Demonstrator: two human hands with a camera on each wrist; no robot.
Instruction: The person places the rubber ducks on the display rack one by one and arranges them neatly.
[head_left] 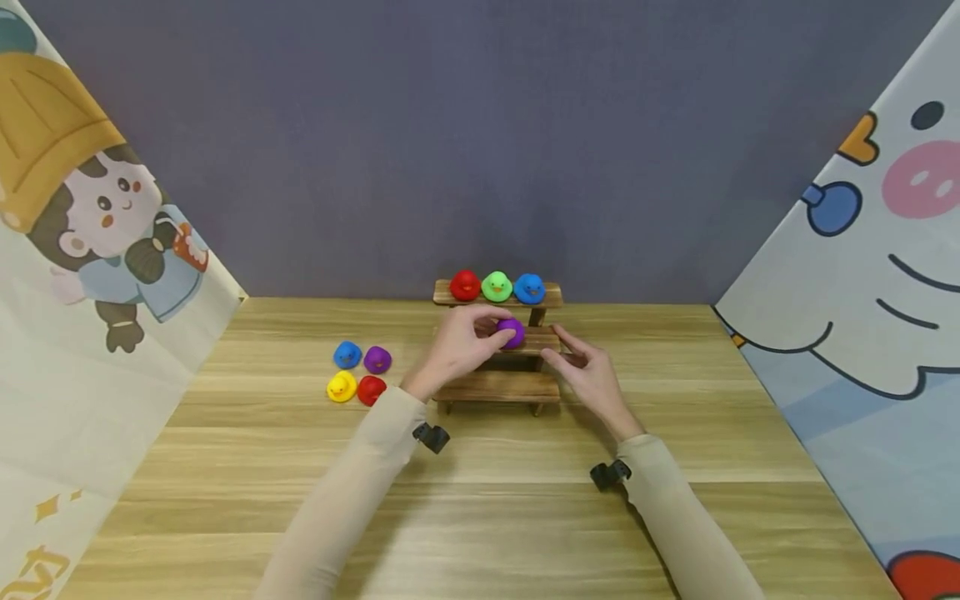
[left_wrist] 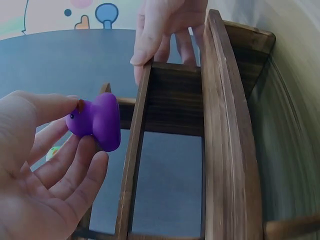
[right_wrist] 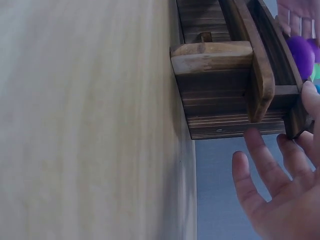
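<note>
A: The fingers (left_wrist: 75, 170) of the left hand (head_left: 459, 346) were curled round a purple duck (head_left: 512, 332), thumb on top — a soft pinch, the toy smooth and rounded like rubber, with a tiny orange beak.

B: And where did that duck sit?

A: At the middle step of a small wooden stair shelf (head_left: 498, 388); whether it touched the board I couldn't tell. The shelf was dark, rough-grained slats, three tiers.

B: The right hand (head_left: 592, 375)?

A: Fingers straight and relaxed, holding nothing, tips laid against the right end of that middle slat.

B: Anything on the top tier?

A: A red duck (head_left: 464, 285), a green duck (head_left: 497, 286) and a blue duck (head_left: 529, 288), side by side, all glossy and plump.

B: And on the table (head_left: 480, 517)?

A: Pale wood-grain laminate. To the shelf's left lay a tight cluster of four — a second blue duck (head_left: 347, 354), a second purple duck (head_left: 377, 359), a yellow duck (head_left: 341, 386), a second red duck (head_left: 371, 389).

B: Any writing?

A: The cartoon cloth (head_left: 90, 250) on the left showed yellow lettering at its lower edge, too cropped to read.
</note>
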